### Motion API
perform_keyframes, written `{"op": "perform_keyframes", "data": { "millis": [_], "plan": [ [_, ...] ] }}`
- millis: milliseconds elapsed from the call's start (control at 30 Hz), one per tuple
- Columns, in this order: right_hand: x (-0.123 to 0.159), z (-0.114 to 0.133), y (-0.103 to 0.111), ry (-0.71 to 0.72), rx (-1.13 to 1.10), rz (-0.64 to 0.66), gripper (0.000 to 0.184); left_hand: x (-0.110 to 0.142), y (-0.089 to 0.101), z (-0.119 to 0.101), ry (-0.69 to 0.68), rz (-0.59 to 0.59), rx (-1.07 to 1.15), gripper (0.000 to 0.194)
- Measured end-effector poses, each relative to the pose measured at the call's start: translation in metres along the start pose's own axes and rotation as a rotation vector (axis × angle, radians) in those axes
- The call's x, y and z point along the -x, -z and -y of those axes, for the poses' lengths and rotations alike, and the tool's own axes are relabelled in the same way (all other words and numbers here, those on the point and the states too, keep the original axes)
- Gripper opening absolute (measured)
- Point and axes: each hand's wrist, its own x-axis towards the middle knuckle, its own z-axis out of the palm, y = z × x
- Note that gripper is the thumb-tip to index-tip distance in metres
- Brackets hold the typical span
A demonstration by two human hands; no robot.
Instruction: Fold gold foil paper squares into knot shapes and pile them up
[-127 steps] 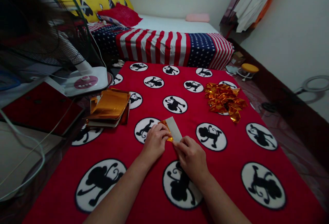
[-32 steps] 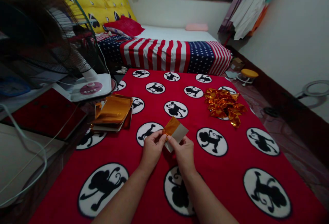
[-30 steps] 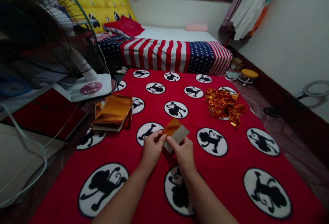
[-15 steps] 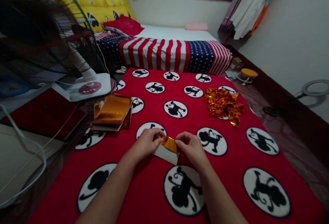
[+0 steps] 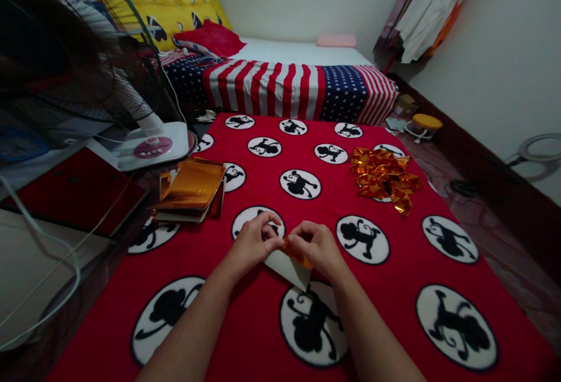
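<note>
Both hands meet at a sheet of gold foil paper (image 5: 289,271), whose pale side faces me and whose gold top edge is folded over. My left hand (image 5: 259,237) pinches the folded edge between thumb and fingers. Close beside it, my right hand (image 5: 314,246) pinches the same fold and hides part of the gold strip. Ahead to the left lies a stack of gold foil sheets (image 5: 193,186). A pile of folded gold foil pieces (image 5: 385,174) sits to the far right on the red cloth (image 5: 245,323).
A fan with a white base (image 5: 155,145) stands at the left, with a cable (image 5: 74,253) nearby. Beyond the cloth is a bed with a striped, starred cover (image 5: 272,87). A yellow-topped stool (image 5: 426,122) is on the floor at right.
My right hand has moved left, so both hands' fingertips are now nearly together on the gold fold. The paper has turned slightly, its lower corner reaching closer to me.
</note>
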Motion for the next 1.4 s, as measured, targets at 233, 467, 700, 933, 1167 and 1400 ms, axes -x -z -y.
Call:
{"op": "perform_keyframes", "data": {
  "millis": [233, 467, 700, 933, 1167, 1400],
  "plan": [
    [0.001, -0.002, -0.003, 0.027, 0.066, -0.087, 0.016, -0.002, -0.007, 0.007, 0.042, -0.081, -0.016, 0.017],
    [0.005, 0.008, 0.013, 0.012, 0.36, -0.009, 0.014, -0.009, 0.003, 0.007, -0.108, -0.116, -0.377, 0.005],
    [0.015, -0.005, 0.024, 0.033, 0.215, 0.093, 0.015, -0.03, 0.01, -0.003, -0.337, -0.029, -0.669, 0.006],
    [0.023, -0.017, 0.018, 0.077, 0.045, 0.08, 0.017, -0.047, 0.007, -0.006, -0.489, 0.033, -0.783, 0.006],
    [0.028, -0.017, 0.017, 0.202, 0.078, 0.093, 0.021, -0.025, 0.003, 0.003, -0.536, 0.046, -0.694, 0.002],
    [0.029, -0.014, 0.021, 0.343, 0.226, 0.106, 0.022, -0.006, 0.001, -0.003, -0.549, 0.032, -0.754, 0.009]
  ]
}}
